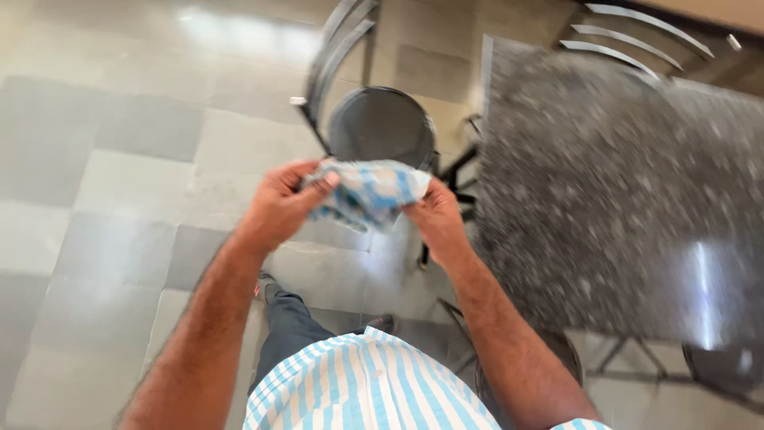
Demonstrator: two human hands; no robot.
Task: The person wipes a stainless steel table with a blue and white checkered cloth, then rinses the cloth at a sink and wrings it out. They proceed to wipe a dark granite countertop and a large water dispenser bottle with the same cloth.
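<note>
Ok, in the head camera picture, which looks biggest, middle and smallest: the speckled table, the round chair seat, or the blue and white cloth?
1. Speckled table: clearly largest.
2. Round chair seat and blue and white cloth, held in the left hand and right hand: they look about alike. The bunched cloth is nearer the camera, so I won't rank them.

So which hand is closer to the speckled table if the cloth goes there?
Probably the right hand. Both hands grip the blue and white cloth, but the right one is on the side of the dark speckled table; the left hand is farther away, over the tiled floor.
</note>
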